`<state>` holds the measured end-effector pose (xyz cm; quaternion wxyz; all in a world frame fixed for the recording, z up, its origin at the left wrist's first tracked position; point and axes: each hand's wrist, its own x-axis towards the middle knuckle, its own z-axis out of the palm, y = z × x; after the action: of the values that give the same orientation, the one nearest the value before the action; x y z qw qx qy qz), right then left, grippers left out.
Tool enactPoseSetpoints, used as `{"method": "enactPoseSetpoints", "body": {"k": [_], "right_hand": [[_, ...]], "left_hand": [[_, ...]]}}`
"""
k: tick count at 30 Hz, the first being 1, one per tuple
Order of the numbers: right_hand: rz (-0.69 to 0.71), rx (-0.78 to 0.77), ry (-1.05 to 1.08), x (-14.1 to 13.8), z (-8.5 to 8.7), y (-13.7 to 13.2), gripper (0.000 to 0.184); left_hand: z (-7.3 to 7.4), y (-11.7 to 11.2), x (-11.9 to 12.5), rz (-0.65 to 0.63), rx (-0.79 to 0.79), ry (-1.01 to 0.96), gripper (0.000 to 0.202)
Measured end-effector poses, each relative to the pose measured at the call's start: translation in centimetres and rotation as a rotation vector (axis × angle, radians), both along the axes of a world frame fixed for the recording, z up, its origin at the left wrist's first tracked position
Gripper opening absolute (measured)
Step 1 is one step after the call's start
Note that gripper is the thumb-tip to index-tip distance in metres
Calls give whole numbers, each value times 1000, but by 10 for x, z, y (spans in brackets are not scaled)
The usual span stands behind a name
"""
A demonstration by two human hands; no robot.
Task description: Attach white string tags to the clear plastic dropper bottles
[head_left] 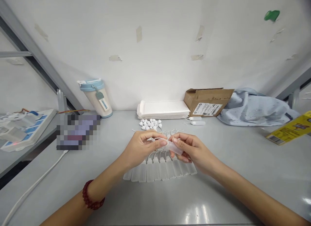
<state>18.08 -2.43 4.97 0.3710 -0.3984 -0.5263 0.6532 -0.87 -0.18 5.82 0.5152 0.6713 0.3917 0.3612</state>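
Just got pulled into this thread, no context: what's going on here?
A person holds a small frosted tube in both hands above a grey table. The right hand grips its body, while the left hand pinches at its other end; the fingers hide exactly what is pinched. Nearer the person, similar tubes with cords lie side by side. Beyond the hands, a pile of small white pieces sits in front of stacked white trays.

Bottle row (pixel 150 172): near middle, before caps
Caps (pixel 150 123): before tray stack (pixel 166 110)
Carton (pixel 210 101): far, right of tray stack
Cloth (pixel 255 107): right of carton
Cup (pixel 96 99): far left
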Motion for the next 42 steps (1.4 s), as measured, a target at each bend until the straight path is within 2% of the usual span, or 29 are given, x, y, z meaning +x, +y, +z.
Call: {"method": "enactPoseSetpoints", "body": {"k": [11, 16, 20, 27, 32, 36, 42], "right_hand": [[-20, -17, -13, 2, 0, 1, 32], [-1, -2, -25, 1, -1, 2, 32], [-4, 11, -30, 1, -3, 4, 31], [-17, -6, -37, 1, -2, 1, 30], [-15, 17, -50, 2, -2, 3, 34], [-62, 84, -88, 2, -2, 5, 38], [-46, 122, -119, 3, -3, 5, 34]], "left_hand": [[-2, 2, -2, -26, 33, -111, 14], [-4, 3, -1, -59, -45, -96, 16], [-4, 3, -1, -34, -146, -35, 24], [0, 0, 0, -83, -139, -30, 20], [1, -1, 0, -10, -148, 17, 23], [1, 1, -1, 65, -142, -27, 22], [-2, 3, 0, 55, -105, -85, 19]]}}
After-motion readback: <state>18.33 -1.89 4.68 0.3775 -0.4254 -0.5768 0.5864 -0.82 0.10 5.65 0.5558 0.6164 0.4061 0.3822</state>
